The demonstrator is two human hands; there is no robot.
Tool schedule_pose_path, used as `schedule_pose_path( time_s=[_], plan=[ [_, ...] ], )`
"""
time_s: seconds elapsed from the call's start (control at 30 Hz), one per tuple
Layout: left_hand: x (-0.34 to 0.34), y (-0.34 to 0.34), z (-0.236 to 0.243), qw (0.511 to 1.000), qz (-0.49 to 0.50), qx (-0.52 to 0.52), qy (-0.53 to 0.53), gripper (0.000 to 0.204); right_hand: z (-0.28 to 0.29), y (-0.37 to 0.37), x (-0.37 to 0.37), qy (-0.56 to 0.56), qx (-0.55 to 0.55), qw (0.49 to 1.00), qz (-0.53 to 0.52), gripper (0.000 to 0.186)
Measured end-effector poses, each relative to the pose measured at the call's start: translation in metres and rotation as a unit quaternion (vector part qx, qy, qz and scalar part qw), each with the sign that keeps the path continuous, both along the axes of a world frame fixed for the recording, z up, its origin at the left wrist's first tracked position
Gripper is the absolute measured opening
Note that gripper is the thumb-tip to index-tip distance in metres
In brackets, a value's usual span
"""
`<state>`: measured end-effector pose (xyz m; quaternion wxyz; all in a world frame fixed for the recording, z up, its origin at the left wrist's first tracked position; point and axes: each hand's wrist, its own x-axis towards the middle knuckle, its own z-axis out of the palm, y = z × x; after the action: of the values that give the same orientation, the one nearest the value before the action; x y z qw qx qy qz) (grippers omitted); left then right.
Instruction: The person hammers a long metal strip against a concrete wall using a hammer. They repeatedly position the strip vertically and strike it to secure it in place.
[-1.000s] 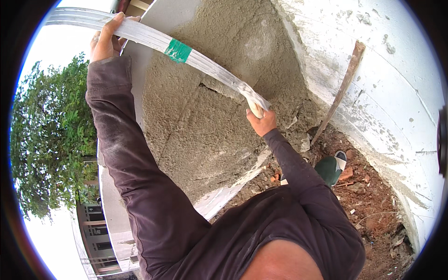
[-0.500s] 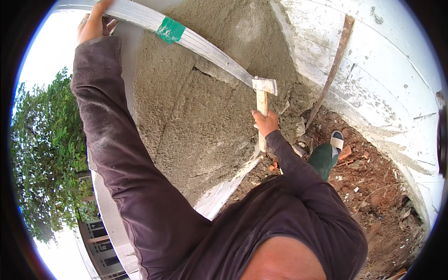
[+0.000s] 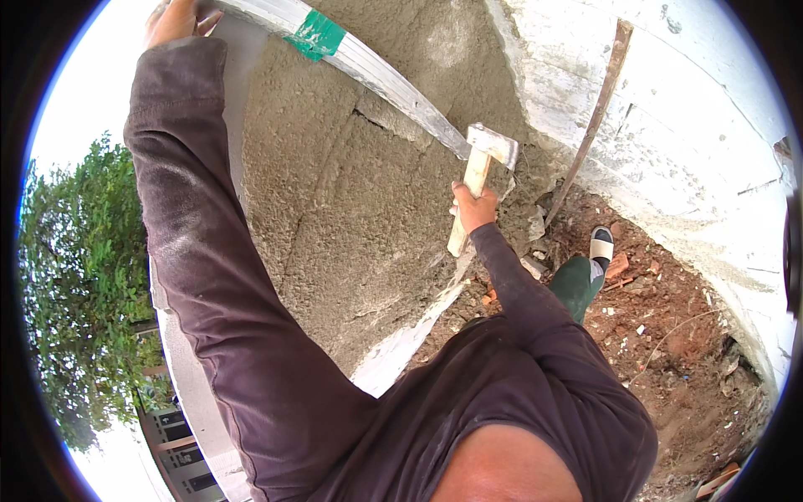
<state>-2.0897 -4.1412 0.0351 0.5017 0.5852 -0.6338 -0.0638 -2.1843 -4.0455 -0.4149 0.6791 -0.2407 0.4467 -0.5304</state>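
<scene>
1. One head view: a rough grey plastered wall (image 3: 335,217) fills the middle, with a cracked ledge under the straightedge and smooth white wall (image 3: 694,142) to the right.
2. Left hand (image 3: 171,18), raised to the upper edge, grips the upper end of a long metal straightedge (image 3: 393,84) with a green tape band (image 3: 314,35); how its fingers lie cannot be told.
3. Right hand (image 3: 473,209) has fingers clamped round the wooden handle of a hammer (image 3: 478,171), whose head touches the straightedge's lower end against the plaster.
4. Red rubble-strewn ground (image 3: 669,335) lies below right, a sandalled foot (image 3: 598,247) on it, a thin stick (image 3: 594,117) leaning on the white wall.
5. Trees (image 3: 75,293) and sky lie open beyond the wall's left edge.
</scene>
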Motion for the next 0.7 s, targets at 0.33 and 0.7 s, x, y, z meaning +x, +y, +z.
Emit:
schedule_pose_path(
  time_s=[0.33,0.7],
  plan=[
    [0.012,-0.010,0.004,0.999,0.010,0.048,-0.003,0.034,0.043,-0.007,-0.012,0.044,-0.063,0.997,0.013,0.023],
    [0.008,-0.002,0.009,0.998,0.005,0.056,-0.013,0.038,0.064,-0.012,-0.007,0.029,-0.044,0.998,0.042,0.023]
  ],
)
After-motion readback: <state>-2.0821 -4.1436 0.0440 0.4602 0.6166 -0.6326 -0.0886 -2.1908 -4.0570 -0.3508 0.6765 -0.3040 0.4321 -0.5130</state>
